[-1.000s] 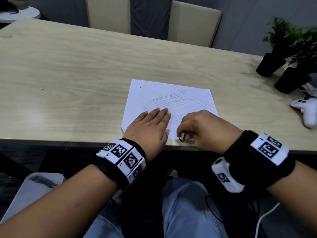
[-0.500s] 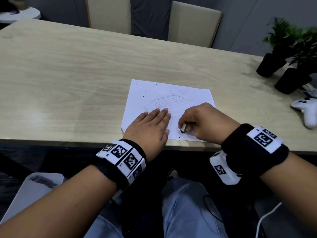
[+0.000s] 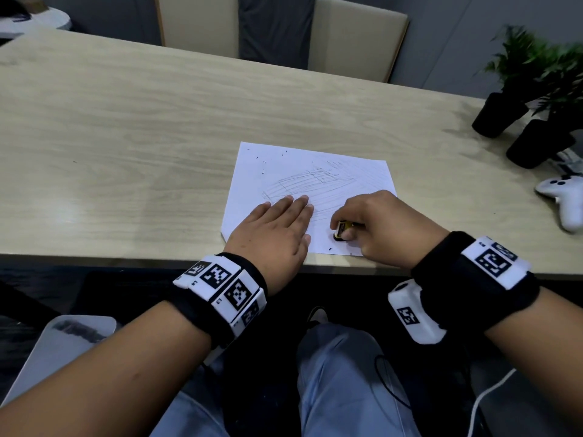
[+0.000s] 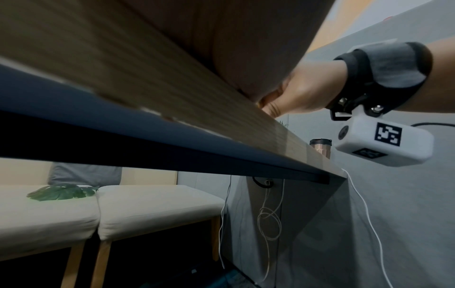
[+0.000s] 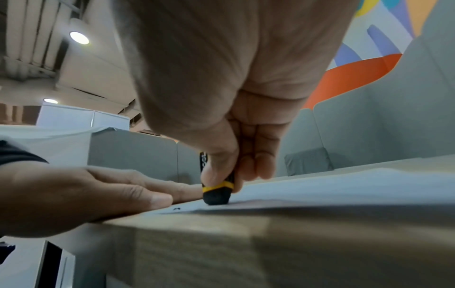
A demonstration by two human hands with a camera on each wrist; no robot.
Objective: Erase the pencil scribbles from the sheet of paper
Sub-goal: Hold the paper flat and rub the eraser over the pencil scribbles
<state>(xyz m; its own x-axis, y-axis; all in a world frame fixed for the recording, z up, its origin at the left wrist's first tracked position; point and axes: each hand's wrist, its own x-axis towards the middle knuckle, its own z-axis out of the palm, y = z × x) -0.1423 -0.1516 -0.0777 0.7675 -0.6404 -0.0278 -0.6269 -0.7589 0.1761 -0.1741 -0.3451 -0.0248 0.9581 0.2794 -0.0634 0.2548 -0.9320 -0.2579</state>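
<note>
A white sheet of paper lies near the table's front edge, covered with grey pencil scribbles across its middle and right. My left hand lies flat on the sheet's near left part, fingers straight, holding it down. My right hand pinches a small black eraser with a yellow band and presses its black tip on the paper near the bottom edge. In the right wrist view the eraser stands upright on the sheet, beside the flat left hand.
Dark eraser crumbs dot the paper. Two black plant pots stand at the right rear, a white game controller lies at the right. Two beige chairs stand behind the wooden table.
My right hand has slid back and forth with the eraser over the sheet's lower right, and now sits slightly nearer the front edge. The left hand has stayed flat in place.
</note>
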